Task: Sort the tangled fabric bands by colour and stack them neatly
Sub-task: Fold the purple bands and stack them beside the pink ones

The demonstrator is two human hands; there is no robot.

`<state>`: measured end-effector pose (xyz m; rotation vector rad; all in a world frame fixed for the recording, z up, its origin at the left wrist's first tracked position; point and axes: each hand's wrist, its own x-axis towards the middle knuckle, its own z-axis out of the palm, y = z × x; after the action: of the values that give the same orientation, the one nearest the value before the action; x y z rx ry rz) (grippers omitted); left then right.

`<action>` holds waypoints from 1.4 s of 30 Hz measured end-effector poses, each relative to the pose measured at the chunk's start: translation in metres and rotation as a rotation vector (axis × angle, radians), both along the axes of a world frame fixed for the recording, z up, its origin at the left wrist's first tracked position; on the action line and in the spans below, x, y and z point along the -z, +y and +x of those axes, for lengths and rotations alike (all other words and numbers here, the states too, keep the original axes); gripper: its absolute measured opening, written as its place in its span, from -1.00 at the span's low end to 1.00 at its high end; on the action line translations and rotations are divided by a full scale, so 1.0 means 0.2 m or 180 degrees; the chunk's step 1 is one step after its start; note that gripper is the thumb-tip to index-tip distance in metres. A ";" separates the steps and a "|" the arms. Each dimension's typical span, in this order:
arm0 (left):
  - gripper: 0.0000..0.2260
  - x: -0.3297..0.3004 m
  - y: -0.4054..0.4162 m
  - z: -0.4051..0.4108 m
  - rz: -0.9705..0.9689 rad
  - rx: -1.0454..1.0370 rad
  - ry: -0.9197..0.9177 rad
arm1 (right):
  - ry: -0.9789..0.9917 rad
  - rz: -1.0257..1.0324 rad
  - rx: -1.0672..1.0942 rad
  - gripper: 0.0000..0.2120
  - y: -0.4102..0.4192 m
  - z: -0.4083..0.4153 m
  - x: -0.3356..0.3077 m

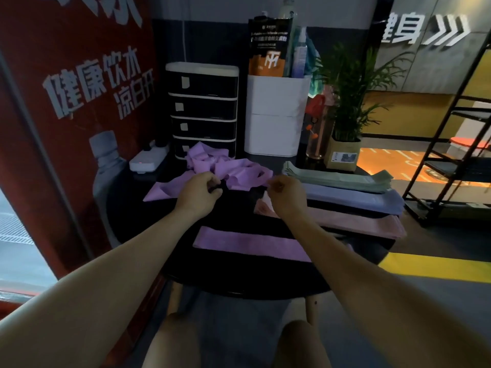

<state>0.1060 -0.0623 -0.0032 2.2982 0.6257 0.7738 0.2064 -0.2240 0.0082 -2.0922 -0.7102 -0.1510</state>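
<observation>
A tangled heap of purple bands (228, 166) lies at the back of the round black table (239, 277). One purple band (249, 243) lies flat near the front edge. To the right sit three flat stacks: green bands (342, 179), blue-grey bands (356, 199) and pink bands (353, 221). My left hand (199, 191) pinches a dark band (222, 185) just in front of the heap. My right hand (285, 193) is curled over the left end of the pink stack and seems to hold the same dark band, which is hard to see against the black table.
Behind the heap stand a black drawer unit (203, 107), a white bin (275, 115) holding bottles, a power strip (148, 158) and a potted plant (345, 112). A red banner (74, 102) stands on the left and a black metal rack (451, 155) on the right. My knees are below the table.
</observation>
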 end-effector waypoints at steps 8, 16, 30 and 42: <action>-0.84 0.00 0.22 0.20 0.0142 -0.0118 0.0144 | 0.0004 -0.0525 -0.0280 -0.69 0.35 0.28 -0.04; -0.83 0.11 0.35 0.40 0.0029 -0.0054 0.0249 | 0.0083 -0.1123 -0.0524 -0.69 0.52 0.48 0.05; -0.78 0.13 0.39 0.44 -0.0103 0.0240 0.0122 | -0.0074 -0.1160 -0.0783 -0.78 0.59 0.48 0.05; -0.80 -0.29 0.28 0.24 -0.0441 0.0772 -0.0421 | 0.0450 0.0787 -0.1467 -0.74 0.55 0.31 -0.41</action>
<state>0.1548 -0.0066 0.0539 2.1268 0.3229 0.7345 0.2679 -0.1145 0.0893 -1.6412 -1.0104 0.1575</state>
